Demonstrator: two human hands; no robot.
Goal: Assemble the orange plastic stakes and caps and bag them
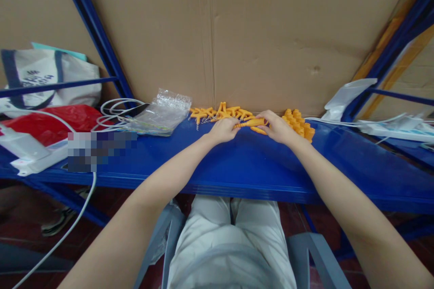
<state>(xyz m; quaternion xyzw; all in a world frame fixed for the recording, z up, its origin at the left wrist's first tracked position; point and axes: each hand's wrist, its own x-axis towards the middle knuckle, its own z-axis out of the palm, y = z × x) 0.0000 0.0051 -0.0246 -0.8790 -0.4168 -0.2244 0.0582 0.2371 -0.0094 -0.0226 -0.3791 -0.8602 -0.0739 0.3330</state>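
Between my hands is an orange plastic corkscrew (250, 123), held sideways just above the blue shelf top. My left hand (224, 130) is closed around its left end, and the fingers partly hide it. My right hand (276, 127) pinches the right end between thumb and fingers. Under the right fingertips lies another orange plastic piece (258, 131). Behind my left hand spreads a pile of orange corkscrew handles (203, 112), some with thin metal spirals sticking out. Right of my right hand stands a stacked group of orange plastic pieces (298, 123).
A clear plastic bag (166, 110) lies left of the pile, near white cables (113, 115) and a white power strip (44, 156). A red bag (81, 117) is further left. Cardboard (213, 31) closes off the back. Blue uprights (96, 27) frame the shelf.
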